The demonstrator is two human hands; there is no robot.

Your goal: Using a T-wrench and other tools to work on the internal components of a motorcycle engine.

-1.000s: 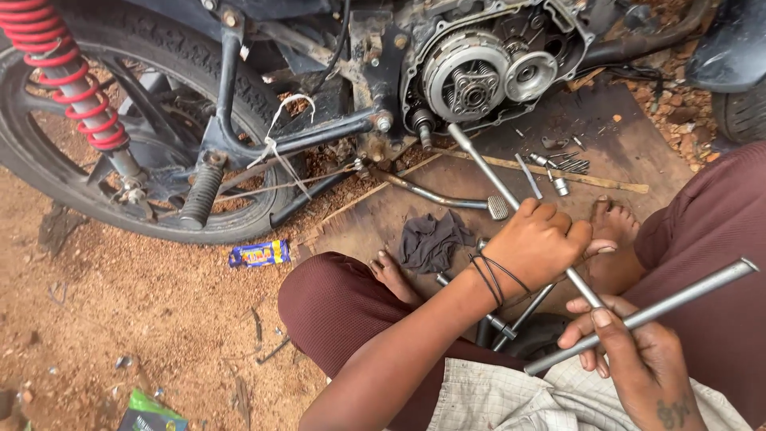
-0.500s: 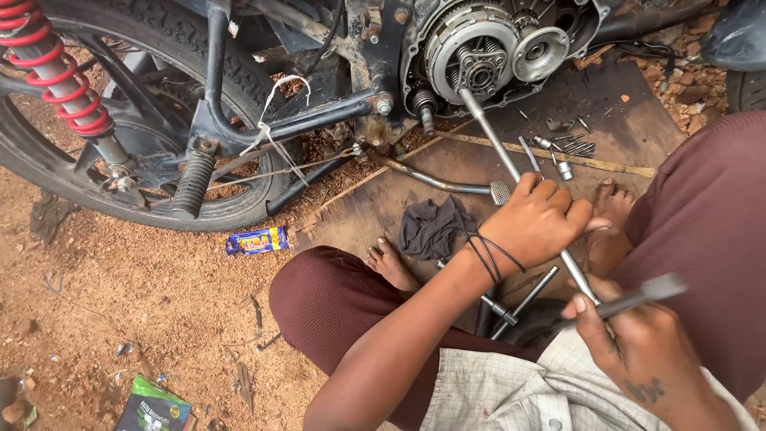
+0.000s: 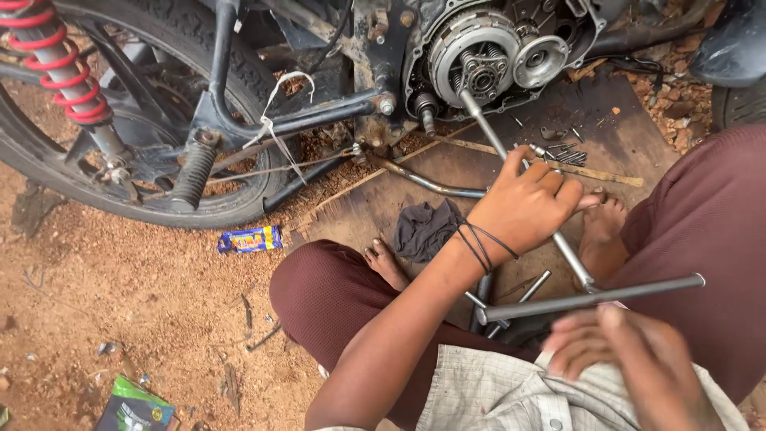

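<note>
Gripping a long grey T-wrench (image 3: pixel 511 164), left hand (image 3: pixel 523 209) fingers wrapped shut; right hand (image 3: pixel 630 363) blurred, unclear.

Your left hand (image 3: pixel 528 209) reaches out toward twelve o'clock, forearm stretched long from the lower middle, fingers curled tight in a fist with the knuckles up and dark bands around the wrist. Your right hand (image 3: pixel 630 363) sits close to you at five o'clock, blurred, palm down, fingers loosely bent and spread.
</note>
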